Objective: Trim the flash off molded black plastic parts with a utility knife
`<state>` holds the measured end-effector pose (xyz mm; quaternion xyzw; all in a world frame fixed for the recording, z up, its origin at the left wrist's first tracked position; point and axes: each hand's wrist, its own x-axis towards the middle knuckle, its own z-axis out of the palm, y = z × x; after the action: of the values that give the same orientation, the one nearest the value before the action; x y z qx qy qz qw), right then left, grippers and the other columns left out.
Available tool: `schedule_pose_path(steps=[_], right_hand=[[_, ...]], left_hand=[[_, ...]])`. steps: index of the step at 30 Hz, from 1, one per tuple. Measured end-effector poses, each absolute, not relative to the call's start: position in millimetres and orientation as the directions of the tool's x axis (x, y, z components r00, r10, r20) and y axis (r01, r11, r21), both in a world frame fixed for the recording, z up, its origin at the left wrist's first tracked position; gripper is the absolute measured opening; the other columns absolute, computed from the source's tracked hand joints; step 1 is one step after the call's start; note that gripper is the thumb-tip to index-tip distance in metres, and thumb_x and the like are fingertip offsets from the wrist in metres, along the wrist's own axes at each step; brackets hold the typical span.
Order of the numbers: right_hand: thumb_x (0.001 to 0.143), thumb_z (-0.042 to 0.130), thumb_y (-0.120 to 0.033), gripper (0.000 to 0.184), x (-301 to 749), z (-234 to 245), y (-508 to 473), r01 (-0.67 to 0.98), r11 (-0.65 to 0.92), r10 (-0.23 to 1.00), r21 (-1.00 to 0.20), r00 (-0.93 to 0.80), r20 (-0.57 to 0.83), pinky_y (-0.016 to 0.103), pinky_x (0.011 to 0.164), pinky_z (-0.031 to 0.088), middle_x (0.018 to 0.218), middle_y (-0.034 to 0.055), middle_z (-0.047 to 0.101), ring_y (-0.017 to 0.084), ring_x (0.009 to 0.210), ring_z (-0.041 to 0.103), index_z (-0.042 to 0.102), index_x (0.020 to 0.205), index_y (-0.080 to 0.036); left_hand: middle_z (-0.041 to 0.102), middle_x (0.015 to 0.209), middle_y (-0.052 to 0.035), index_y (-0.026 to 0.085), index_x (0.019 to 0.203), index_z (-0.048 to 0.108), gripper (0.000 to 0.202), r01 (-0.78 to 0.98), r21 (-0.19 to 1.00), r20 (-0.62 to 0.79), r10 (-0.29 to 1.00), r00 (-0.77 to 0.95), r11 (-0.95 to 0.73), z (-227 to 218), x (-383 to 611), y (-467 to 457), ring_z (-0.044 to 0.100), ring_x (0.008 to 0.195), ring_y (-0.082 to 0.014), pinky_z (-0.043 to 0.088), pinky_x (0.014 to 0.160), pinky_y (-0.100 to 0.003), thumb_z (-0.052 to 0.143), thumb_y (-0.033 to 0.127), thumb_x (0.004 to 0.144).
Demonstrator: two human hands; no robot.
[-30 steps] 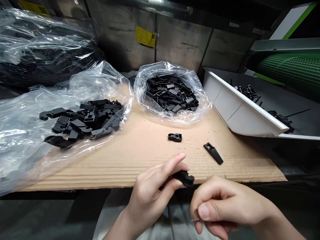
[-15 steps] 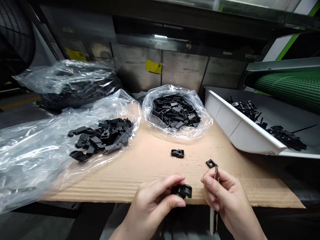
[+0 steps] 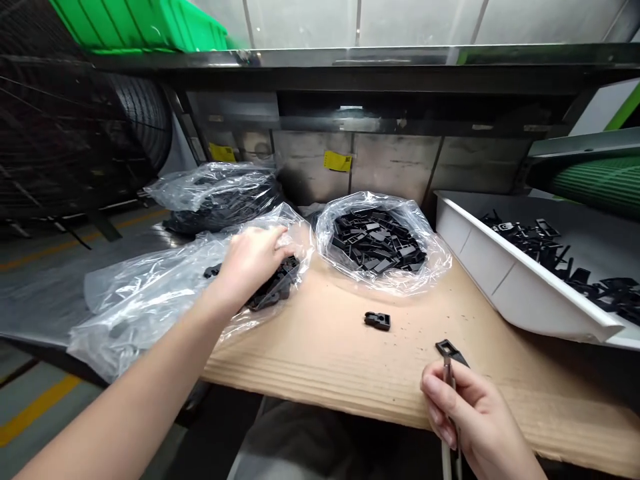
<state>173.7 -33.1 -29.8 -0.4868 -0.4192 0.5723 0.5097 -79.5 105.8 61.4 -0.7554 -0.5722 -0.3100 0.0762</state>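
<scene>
My left hand (image 3: 257,257) reaches over a heap of black plastic parts (image 3: 273,290) on a clear plastic bag at the left. Its thumb and forefinger are apart; the other fingers are hidden, and nothing shows in its grasp. My right hand (image 3: 473,407) is closed around a slim tool like small nippers (image 3: 447,373), metal tip up and pale handles down. Just beyond it, a black part with a square opening (image 3: 444,347) lies on the cardboard (image 3: 320,360). Farther in, another black part (image 3: 377,321) rests alone.
An open clear bag (image 3: 440,267) of black pieces stands at the back middle. To the right is a white tray (image 3: 525,287) with black pieces. Stacked bags (image 3: 220,190) sit at the back left. A metal shelf (image 3: 380,57) crosses overhead, bearing a green bin (image 3: 150,27).
My left hand has moved from the cardboard's front edge to the left heap; the black part it held is no longer visible. My right hand keeps the tool. The view has shifted left and up.
</scene>
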Motion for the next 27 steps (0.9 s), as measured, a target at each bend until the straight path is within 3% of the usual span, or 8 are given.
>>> schedule_pose_path(steps=[5, 9, 13, 15, 17, 21, 23, 27], right_hand=[[0.072, 0.062, -0.047, 0.034, 169.8, -27.7, -31.6, -0.108, -0.080, 0.997, -0.991, -0.015, -0.079, 0.017, 0.041, 0.028, 0.048, -0.0061, 0.043, 0.004, 0.041, 0.038, 0.053, 0.067, -0.014], [0.073, 0.061, -0.045, 0.032, 170.8, -25.1, -31.5, -0.117, -0.067, 0.998, -0.991, -0.001, -0.068, 0.017, 0.042, 0.030, 0.053, -0.0046, 0.047, 0.004, 0.042, 0.041, 0.057, 0.075, -0.013], [0.076, 0.058, -0.046, 0.031, 174.0, -22.6, -35.1, -0.146, -0.070, 0.997, -0.987, -0.002, -0.071, 0.017, 0.041, 0.031, 0.054, -0.0039, 0.050, 0.005, 0.041, 0.043, 0.055, 0.077, -0.015], [0.079, 0.052, -0.048, 0.031, 175.0, -22.4, -40.3, -0.100, -0.073, 0.997, -0.992, 0.005, -0.074, 0.018, 0.040, 0.031, 0.053, -0.0041, 0.051, 0.006, 0.040, 0.044, 0.055, 0.083, -0.017], [0.083, 0.045, -0.048, 0.032, 174.6, -23.0, -46.6, 0.121, 0.004, 0.998, -0.993, 0.063, 0.012, 0.022, 0.046, 0.037, 0.054, -0.0027, 0.053, 0.009, 0.044, 0.048, 0.059, 0.090, -0.020], [0.087, 0.039, -0.043, 0.034, 169.3, -24.8, -53.9, 0.617, 0.261, 0.928, -0.742, 0.052, 0.370, 0.030, 0.073, 0.043, 0.084, 0.0040, 0.065, 0.021, 0.081, 0.059, 0.062, 0.104, -0.026], [0.089, 0.036, -0.035, 0.032, 166.6, -24.9, -53.2, 0.672, 0.349, 0.885, -0.653, -0.008, 0.465, 0.029, 0.072, 0.043, 0.089, 0.0052, 0.065, 0.020, 0.084, 0.059, 0.061, 0.105, -0.023], [0.088, 0.040, -0.021, 0.022, 163.9, -23.2, -49.0, 0.670, 0.449, 0.857, -0.590, -0.136, 0.498, 0.026, 0.063, 0.043, 0.074, 0.0039, 0.061, 0.016, 0.069, 0.058, 0.060, 0.097, -0.020]], left_hand=[[0.067, 0.100, -0.0049, 0.018, 0.094, 0.067, 0.018, 0.741, 0.175, 0.352, 0.744, 0.568, -0.649, 30.7, -25.6, 73.7, 0.057, 0.095, -0.0200, 0.043, 0.085, -0.030, 0.058, 0.025, 0.080], [0.066, 0.091, -0.0089, 0.014, 0.079, 0.068, 0.008, 0.625, 0.178, 0.287, 0.647, 0.706, -0.760, 17.8, 22.4, 62.9, 0.053, 0.090, -0.0241, 0.044, 0.078, -0.035, 0.065, 0.017, 0.072], [0.064, 0.083, -0.0109, 0.012, 0.069, 0.067, 0.007, 0.620, 0.242, 0.328, 0.664, 0.672, -0.746, 18.6, 27.9, 58.1, 0.052, 0.088, -0.0273, 0.044, 0.075, -0.039, 0.062, 0.007, 0.071], [0.065, 0.087, -0.0086, 0.014, 0.083, 0.067, 0.011, 0.605, 0.315, 0.360, 0.682, 0.636, -0.731, 19.0, 19.3, 46.2, 0.054, 0.088, -0.0249, 0.045, 0.076, -0.036, 0.060, 0.010, 0.075], [0.066, 0.090, -0.0055, 0.016, 0.099, 0.062, 0.019, 0.580, 0.402, 0.380, 0.705, 0.598, -0.708, 15.1, 9.3, 28.8, 0.059, 0.083, -0.0186, 0.049, 0.072, -0.027, 0.054, 0.014, 0.082], [0.068, 0.094, -0.0029, 0.018, 0.100, 0.063, 0.019, 0.419, 0.718, 0.385, 0.819, 0.425, -0.555, -4.3, -1.8, -0.7, 0.064, 0.083, -0.0156, 0.051, 0.069, -0.018, 0.051, 0.019, 0.084], [0.068, 0.093, -0.0016, 0.020, 0.095, 0.065, 0.017, 0.295, 0.828, 0.366, 0.859, 0.357, -0.476, -13.9, -2.3, -6.7, 0.064, 0.085, -0.0160, 0.051, 0.069, -0.017, 0.055, 0.017, 0.082], [0.069, 0.093, 0.0012, 0.023, 0.092, 0.067, 0.020, 0.190, 0.879, 0.368, 0.877, 0.310, -0.436, -24.6, -1.1, -7.2, 0.063, 0.086, -0.0133, 0.049, 0.074, -0.013, 0.058, 0.012, 0.079]])
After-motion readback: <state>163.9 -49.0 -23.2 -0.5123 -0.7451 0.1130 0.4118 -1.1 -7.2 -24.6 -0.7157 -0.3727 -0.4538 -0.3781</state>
